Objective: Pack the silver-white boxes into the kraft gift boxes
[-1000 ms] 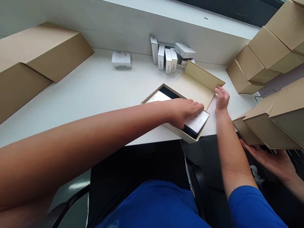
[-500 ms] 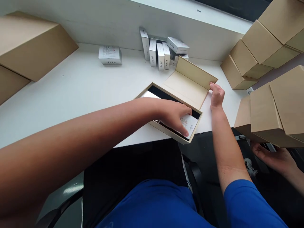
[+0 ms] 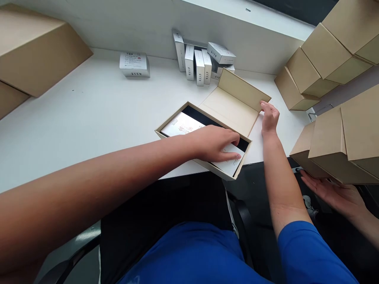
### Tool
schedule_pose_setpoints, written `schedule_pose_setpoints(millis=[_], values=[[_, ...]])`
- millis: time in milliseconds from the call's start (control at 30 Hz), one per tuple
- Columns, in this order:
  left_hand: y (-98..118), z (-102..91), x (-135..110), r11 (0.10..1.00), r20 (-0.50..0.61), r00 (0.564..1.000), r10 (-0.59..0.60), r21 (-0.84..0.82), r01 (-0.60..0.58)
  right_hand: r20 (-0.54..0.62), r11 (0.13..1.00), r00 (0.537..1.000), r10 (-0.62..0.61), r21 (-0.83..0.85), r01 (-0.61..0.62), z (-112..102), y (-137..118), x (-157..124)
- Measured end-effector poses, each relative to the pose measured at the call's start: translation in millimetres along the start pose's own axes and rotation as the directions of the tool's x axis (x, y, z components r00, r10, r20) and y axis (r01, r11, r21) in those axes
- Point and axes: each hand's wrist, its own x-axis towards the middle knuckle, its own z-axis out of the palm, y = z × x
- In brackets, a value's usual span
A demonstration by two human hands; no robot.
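A long cream gift box [image 3: 217,170] lies at the table's front edge, its hinged lid [image 3: 232,103] folded back flat with the flap standing up. Inside, a white printed carton [image 3: 182,123] shows at the left end. Another white carton [image 3: 235,161] sits at the right end, partly under my left hand [image 3: 217,142]. That hand rests over it, thumb stretched across the top and fingers reaching toward the dark gap behind. My right hand [image 3: 270,117] pinches the right edge of the lid flap. My left hand hides the middle of the box.
Several small white cartons [image 3: 199,68] stand and lie against the back wall, with one carton [image 3: 134,65] farther left. Brown boxes are stacked at left [image 3: 44,47] and right [image 3: 314,67]. Beneath more brown boxes [image 3: 334,138] at lower right is another person's hand [image 3: 340,197].
My left thumb has moved from the carton's front edge to lie across its top. The left carton is more exposed. The other person's hand has shifted left, with the fingers straighter.
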Motion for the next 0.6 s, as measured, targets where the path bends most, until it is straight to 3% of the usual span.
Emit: schedule_pose_setpoints(millis=[133, 300, 400, 600], values=[[-1.9, -2.7, -9.4, 0.995, -0.093, 0.991, 0.097, 0.026, -0.095, 0.008, 1.0, 1.0, 0.0, 0.002, 0.0, -0.8, 5.6, 3.2], [-7.1, -15.2, -29.5, 0.998, -0.243, 0.969, 0.053, 0.031, -0.047, 0.0, 1.0, 1.0, 0.014, 0.014, -0.014, 0.5, 7.3, 5.5], [-16.8, -12.7, -34.9, 0.997, -0.213, 0.977, 0.008, 0.073, 0.007, -0.018, 0.999, 0.999, 0.029, 0.019, -0.029, 0.9, 5.8, 5.5], [-33.4, -9.4, -36.4, 0.996, -0.026, 0.996, -0.08, 0.04, 0.081, -0.018, 0.999, 0.999, 0.029, 0.035, -0.028, 1.0, 3.1, 2.8]])
